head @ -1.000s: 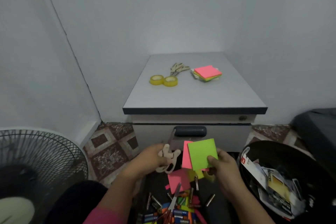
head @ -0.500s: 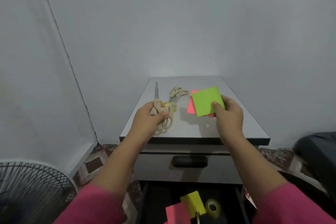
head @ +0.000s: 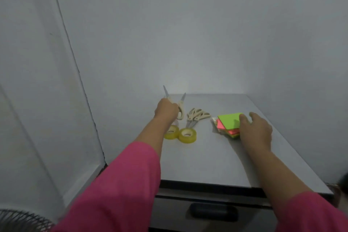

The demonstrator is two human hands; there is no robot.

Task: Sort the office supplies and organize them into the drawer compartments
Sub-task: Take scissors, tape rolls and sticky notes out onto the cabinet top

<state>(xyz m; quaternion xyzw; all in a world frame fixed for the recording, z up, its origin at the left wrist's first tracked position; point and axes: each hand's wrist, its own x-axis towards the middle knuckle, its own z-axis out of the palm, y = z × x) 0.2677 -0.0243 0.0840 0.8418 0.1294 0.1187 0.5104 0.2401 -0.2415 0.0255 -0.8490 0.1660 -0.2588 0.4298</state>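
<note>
The grey cabinet top (head: 216,158) carries every supply in view, and places here are given from the two yellow tape rolls (head: 180,133) lying flat side by side near its left edge; the left roll is partly hidden under the left forearm in its pink sleeve (head: 120,184). Just behind the rolls lies a small heap of cream-handled scissors (head: 197,116), handles pointing away from the tape; how many pairs are in it cannot be told. Behind the rolls and to the left of that heap, the left hand (head: 166,109) is clenched round the handles of another cream pair of scissors (head: 179,108), whose blades stand spread apart, tips aimed at the back wall. To the right of the rolls, well apart from them, sits a loose stack of sticky notes (head: 227,124), a green sheet on top, pink and yellow edges showing beneath; the right hand (head: 256,130) rests on the stack's right side, thumb pressing the green sheet, fingers relaxed rather than curled. Below the front edge of the top, a closed drawer front with a dark handle (head: 213,212) shows; its contents are hidden.
</note>
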